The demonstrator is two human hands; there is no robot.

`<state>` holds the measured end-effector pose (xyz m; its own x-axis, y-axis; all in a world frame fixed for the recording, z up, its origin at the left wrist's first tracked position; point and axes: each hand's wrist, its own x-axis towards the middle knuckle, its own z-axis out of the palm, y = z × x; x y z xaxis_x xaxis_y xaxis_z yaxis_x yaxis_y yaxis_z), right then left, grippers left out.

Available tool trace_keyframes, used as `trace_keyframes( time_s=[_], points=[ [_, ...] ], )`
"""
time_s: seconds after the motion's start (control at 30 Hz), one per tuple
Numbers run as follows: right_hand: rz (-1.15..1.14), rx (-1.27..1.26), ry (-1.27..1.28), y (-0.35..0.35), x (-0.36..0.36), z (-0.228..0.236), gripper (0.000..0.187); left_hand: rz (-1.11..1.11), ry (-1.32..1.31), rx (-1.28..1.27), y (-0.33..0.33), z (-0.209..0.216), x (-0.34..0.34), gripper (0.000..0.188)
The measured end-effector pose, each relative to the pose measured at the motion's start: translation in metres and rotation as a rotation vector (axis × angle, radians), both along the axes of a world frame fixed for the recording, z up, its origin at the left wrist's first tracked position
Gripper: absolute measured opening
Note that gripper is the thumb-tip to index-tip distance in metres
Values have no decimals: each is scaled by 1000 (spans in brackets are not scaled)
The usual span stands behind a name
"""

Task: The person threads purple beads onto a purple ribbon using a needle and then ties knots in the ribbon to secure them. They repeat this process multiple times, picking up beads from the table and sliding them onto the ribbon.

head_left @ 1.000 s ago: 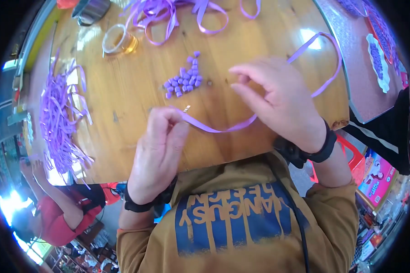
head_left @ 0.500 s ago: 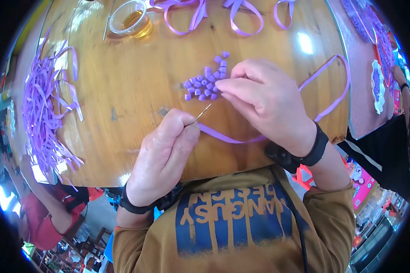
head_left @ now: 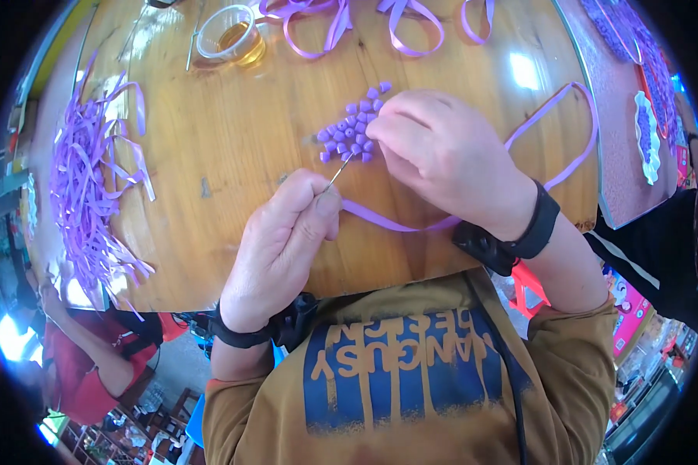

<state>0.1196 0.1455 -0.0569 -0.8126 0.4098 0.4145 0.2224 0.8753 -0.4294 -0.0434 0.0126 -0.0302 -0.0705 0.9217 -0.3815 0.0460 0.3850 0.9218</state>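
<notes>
While the left hand [head_left: 287,240] pinches a slim needle [head_left: 340,171] in its grip, a purple ribbon [head_left: 399,229] runs from beside those fingertips, passes behind the right hand [head_left: 450,159] and loops out past it. The right grip meets the edge of the purple beads [head_left: 349,133], loosely clustered on the wooden counter [head_left: 240,147]; whether it holds one, I cannot tell. Beyond stands a clear cup [head_left: 233,39] of amber liquid, near ribbon loops [head_left: 318,31].

Open tabletop [head_left: 225,132] between ribbon heap [head_left: 89,186] and purple beads [head_left: 349,132], cup [head_left: 231,39] blocking far end, right hand [head_left: 457,159] beside beads
</notes>
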Motion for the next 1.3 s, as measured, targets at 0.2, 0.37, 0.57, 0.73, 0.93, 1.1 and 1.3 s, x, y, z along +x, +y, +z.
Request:
trace_keyframes(
  time_s=[0.2, 0.37, 0.57, 0.73, 0.93, 1.1, 1.3],
  points=[
    [-43, -370, 89, -6, 15, 9, 24, -6, -14, 19, -4, 0, 3, 14],
    [-155, -1184, 385, -27, 28, 33, 20, -105, 120, 235, -7, 5, 17, 16],
    [-308, -863, 246, -11, 25, 11, 19, -162, 223, 239, 1, 4, 31, 18],
    [-298, -339, 113, -13, 13, -1, 17, -149, 304, 223, -8, 2, 34, 18],
    [-259, -225, 7, -15, 7, 0, 19, -106, 260, 213, -16, 1, 32, 14],
    [-260, -361, 169, -20, 18, 0, 20, -91, 250, 207, -19, 2, 31, 13],
    [-132, -1760, 611, -44, 40, 42, 21, -51, 82, 176, -19, 18, 32, 14]
  ],
)
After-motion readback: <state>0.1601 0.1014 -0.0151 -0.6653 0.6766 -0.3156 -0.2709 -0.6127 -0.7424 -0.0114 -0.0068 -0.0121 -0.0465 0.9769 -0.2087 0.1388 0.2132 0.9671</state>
